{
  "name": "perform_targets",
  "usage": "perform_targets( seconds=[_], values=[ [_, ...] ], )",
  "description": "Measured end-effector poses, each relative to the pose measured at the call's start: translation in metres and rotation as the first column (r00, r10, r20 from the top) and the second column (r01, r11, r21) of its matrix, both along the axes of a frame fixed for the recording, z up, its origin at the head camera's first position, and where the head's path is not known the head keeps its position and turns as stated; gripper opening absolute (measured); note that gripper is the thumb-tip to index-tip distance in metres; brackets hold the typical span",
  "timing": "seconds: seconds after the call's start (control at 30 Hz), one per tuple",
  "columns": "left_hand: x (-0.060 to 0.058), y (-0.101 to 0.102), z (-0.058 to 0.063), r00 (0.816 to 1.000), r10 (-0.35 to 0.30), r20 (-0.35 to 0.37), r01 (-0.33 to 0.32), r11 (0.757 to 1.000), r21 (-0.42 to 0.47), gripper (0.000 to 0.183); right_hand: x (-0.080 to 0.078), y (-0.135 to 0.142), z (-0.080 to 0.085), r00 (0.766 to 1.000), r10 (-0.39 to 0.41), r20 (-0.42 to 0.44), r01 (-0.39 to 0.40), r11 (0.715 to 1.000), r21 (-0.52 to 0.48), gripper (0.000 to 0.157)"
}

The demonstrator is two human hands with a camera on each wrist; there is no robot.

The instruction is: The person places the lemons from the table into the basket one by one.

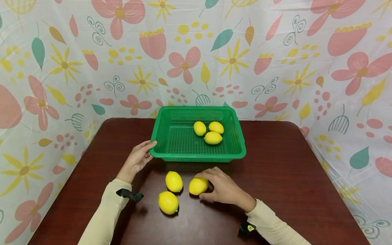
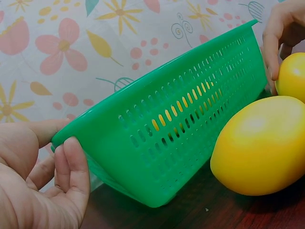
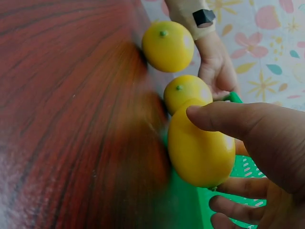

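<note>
Lemon (image 1: 197, 187) in play, resting on the table (image 1: 275, 170) just in front of the green basket (image 1: 196, 157), a strip of bare wood between it and the basket's near side! Right hand (image 1: 225, 187) is the nearer one, and by a good way: it comes at the fruit from its right, thumb on the side away from the basket, fingers reaching over the top on the basket side. Thumb and fingers curve round the lemon; how firmly they press, I cannot tell. The long axis seems to run roughly along the basket's near side, with a slight slant, so the hand is round one end rather than square across the middle, and any move looks to turn on that hold.

Over at the basket's near left corner, the left hand (image 1: 137, 160) pinches the rim, thumb on top, fingers underneath, well apart from the lemon. Also in front of the basket, towards its left part, sit an upper loose lemon (image 1: 174, 181) and a lower loose lemon (image 1: 168, 202), the lower one farther from it. And inside the basket, in its right half, three lemons (image 1: 213, 137) lie bunched together!
</note>
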State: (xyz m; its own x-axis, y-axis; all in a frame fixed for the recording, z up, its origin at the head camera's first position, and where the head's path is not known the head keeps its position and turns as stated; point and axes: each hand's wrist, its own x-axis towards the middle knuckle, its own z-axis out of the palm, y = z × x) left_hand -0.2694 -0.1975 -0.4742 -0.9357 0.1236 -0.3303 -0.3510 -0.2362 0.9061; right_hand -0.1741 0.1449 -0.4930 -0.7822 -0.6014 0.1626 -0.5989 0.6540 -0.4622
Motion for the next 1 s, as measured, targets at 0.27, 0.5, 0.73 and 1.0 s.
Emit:
perform_targets(
  seconds=[0.27, 0.5, 0.73, 1.0],
  values=[
    [0.001, 0.000, 0.000, 1.000, 0.003, 0.003, -0.003, 1.000, -0.005, 0.038, 0.000, -0.002, -0.006, 0.999, -0.026, -0.046, 0.025, 0.999, -0.025, 0.053],
    [0.000, 0.000, 0.000, 1.000, 0.001, 0.004, -0.001, 1.000, 0.013, 0.033, 0.000, 0.000, -0.011, 0.997, -0.051, -0.055, 0.048, 0.996, -0.069, 0.052],
    [0.000, 0.000, 0.000, 1.000, -0.005, 0.004, 0.005, 1.000, 0.011, 0.036, 0.003, 0.002, -0.008, 0.997, -0.067, -0.048, 0.060, 0.991, -0.121, 0.050],
    [0.000, 0.000, 0.002, 1.000, -0.004, -0.001, 0.004, 1.000, 0.002, 0.032, 0.005, 0.003, 0.007, 0.996, -0.060, -0.061, 0.051, 0.987, -0.152, 0.052]
  ],
)
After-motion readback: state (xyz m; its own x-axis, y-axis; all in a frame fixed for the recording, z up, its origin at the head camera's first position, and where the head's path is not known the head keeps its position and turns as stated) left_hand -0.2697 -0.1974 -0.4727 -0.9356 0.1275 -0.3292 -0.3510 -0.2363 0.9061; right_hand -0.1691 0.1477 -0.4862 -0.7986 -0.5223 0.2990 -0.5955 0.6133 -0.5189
